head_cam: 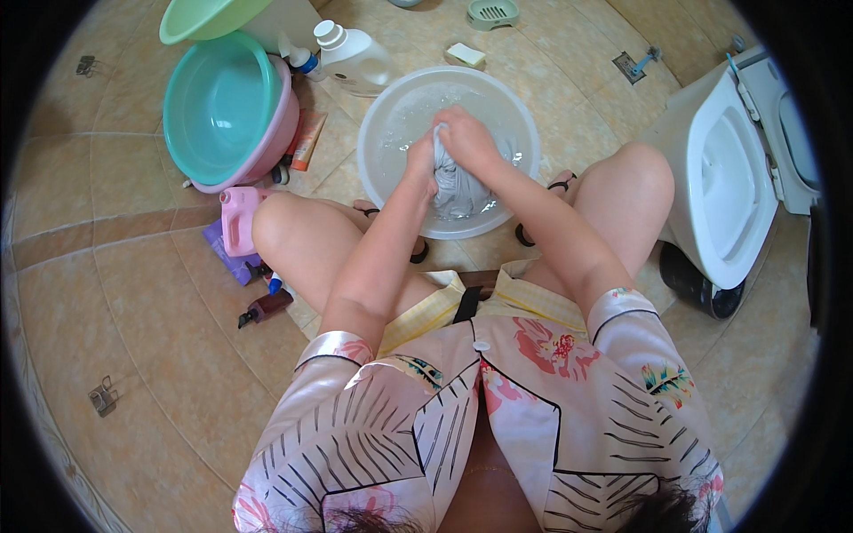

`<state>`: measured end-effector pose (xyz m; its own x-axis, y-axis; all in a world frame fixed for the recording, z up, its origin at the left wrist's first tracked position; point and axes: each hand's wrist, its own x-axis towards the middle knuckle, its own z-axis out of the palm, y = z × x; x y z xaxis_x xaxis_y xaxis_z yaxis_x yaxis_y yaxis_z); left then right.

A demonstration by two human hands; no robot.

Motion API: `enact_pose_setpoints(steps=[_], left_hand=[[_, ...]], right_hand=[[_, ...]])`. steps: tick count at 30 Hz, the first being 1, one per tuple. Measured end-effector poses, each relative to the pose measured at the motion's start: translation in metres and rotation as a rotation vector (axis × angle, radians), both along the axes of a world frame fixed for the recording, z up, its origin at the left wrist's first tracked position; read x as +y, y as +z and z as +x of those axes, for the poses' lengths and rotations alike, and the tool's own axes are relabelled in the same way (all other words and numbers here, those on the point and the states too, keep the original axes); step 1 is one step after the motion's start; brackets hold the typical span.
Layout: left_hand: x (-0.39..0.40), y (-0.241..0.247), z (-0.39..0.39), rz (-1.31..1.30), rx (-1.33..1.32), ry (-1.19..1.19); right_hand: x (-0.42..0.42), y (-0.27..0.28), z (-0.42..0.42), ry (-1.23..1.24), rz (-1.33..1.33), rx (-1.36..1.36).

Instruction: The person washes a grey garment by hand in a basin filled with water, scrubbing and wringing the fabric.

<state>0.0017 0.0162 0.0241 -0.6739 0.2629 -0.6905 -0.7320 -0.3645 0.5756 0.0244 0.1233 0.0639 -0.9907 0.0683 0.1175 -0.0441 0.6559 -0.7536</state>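
A white plastic basin [448,230] of sudsy water stands on the tiled floor between my feet. My left hand [422,163] grips a wet grey cloth [456,193] over the basin. Close beside it, my right hand [464,138] is closed on the cloth's upper end. The cloth is twisted and bunched, and its lower part hangs into the water at the near side. Beyond the basin's far rim lies a bar of soap [466,54] on a small dish. A white plastic jug [356,63] with a cap stands at the basin's far left.
Teal [220,110] and pink basins [283,136] lean stacked on the left, near tubes [308,140]. A pink jug [243,220] and a dark pump bottle [266,306] are by my left knee. A toilet [723,193] stands right; a green soap dish [493,14] and floor drain [628,66] lie beyond.
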Motion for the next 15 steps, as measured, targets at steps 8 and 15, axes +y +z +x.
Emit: enact_pose_setpoints(steps=[8, 15], left_hand=[[-0.03, 0.006, -0.016, -0.39, 0.258, -0.118], [-0.028, -0.002, 0.013, -1.303, 0.876, -0.72]], right_hand=[[0.063, -0.06, -0.013, -0.2, 0.061, -0.256], [0.039, -0.039, 0.01, -0.014, 0.517, -0.18]])
